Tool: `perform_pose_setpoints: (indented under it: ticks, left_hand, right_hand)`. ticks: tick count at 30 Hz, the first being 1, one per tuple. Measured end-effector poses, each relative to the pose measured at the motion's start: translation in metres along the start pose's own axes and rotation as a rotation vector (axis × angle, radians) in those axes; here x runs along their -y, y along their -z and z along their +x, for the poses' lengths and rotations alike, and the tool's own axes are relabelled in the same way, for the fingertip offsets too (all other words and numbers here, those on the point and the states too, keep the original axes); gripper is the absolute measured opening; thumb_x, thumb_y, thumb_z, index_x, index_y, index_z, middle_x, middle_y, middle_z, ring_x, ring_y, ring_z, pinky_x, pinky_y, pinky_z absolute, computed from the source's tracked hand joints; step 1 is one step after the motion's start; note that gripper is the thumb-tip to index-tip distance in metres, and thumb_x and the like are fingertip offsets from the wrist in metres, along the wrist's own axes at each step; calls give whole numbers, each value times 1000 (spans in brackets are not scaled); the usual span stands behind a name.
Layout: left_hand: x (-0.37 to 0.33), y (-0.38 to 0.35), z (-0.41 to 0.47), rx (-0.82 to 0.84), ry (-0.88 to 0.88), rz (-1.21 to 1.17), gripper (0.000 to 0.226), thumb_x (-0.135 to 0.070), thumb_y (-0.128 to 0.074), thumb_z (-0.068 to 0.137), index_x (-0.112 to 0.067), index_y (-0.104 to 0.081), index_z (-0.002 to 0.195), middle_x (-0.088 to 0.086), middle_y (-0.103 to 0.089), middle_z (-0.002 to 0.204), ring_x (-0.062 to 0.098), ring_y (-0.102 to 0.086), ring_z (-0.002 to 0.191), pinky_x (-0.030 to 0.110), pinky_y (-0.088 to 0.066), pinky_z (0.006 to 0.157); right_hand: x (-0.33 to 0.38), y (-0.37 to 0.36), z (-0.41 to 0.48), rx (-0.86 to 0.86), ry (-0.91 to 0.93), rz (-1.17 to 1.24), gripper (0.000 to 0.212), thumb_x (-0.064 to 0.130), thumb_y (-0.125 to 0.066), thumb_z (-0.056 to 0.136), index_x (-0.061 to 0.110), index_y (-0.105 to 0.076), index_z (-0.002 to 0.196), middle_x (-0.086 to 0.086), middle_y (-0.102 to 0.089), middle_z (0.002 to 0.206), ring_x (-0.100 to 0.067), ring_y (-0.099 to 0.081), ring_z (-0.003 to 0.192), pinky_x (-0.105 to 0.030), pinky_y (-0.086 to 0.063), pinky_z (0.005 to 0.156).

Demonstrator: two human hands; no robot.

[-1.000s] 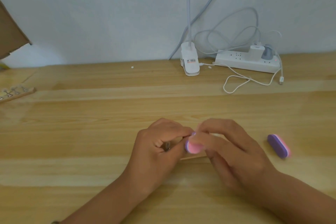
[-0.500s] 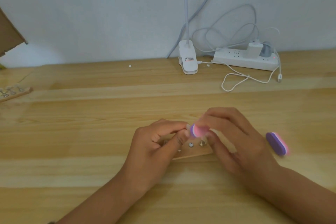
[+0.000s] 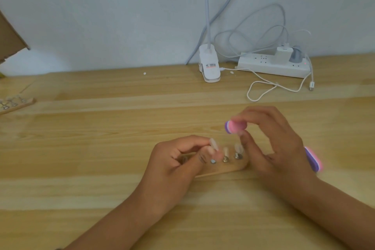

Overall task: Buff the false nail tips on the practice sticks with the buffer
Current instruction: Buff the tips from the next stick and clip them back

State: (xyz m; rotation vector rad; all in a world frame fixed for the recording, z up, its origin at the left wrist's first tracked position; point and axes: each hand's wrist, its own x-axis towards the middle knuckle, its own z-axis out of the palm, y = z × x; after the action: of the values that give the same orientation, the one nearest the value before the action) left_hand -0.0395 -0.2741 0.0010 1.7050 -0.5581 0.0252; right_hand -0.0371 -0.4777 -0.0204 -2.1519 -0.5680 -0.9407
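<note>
- Left hand (image 3: 178,160): fingers curled, with the thumb and forefinger pinching a nail tip (image 3: 213,145) on the stick (image 3: 225,169). The hand covers the stick's left end.
- Right hand (image 3: 274,144): fingertips grip the buffer (image 3: 233,127), raised above the tips and apart from them. It is blurred.
- The stick lies flat on the counter (image 3: 101,148) between the hands.
- A second buffer (image 3: 314,159) lies just right of the right hand, partly hidden.

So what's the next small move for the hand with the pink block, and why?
Probably lower the buffer onto the nail tip that the left hand pinches. The right hand holds the buffer in the air above the wooden stand, touching no tip, and the left hand steadies that one tip, so it looks ready for buffing.
</note>
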Motion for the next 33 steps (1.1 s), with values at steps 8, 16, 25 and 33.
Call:
perform_pose_setpoints:
  ticks: [8,16,25,33]
  left_hand:
    - [13,-3,5,-18,19,106,14,-15,-80,76,-28,-77,80,-10,-68,85,6,-62,79,19,-43,66]
    - [12,-9,7,-12,-10,359,7,-20,-81,74,-25,-76,77,-12,-68,79,11,-60,84,30,-46,75]
    - [10,-12,6,-14,-28,592,36,-47,-73,70,-39,-69,104,-22,-56,108,0,-46,111,27,-35,98]
    - [13,-23,13,-37,-179,655,11,-29,-69,74,-30,-72,84,-17,-59,106,5,-51,108,26,-23,106]
  right_hand:
    - [3,-1,0,0,0,-4,25,-4,-62,89,3,-69,112,-5,-61,107,-10,-58,105,-14,-40,96]
    - [5,-2,1,15,-6,-18,24,-4,-62,87,1,-69,110,-6,-61,107,-12,-58,102,-13,-40,95]
    - [3,-2,2,-6,-49,22,26,-6,-62,87,5,-68,110,-2,-61,108,-7,-58,106,-14,-40,95]
    - [1,0,3,6,-148,82,32,-11,-66,87,11,-67,111,4,-64,107,-10,-60,104,-15,-43,91]
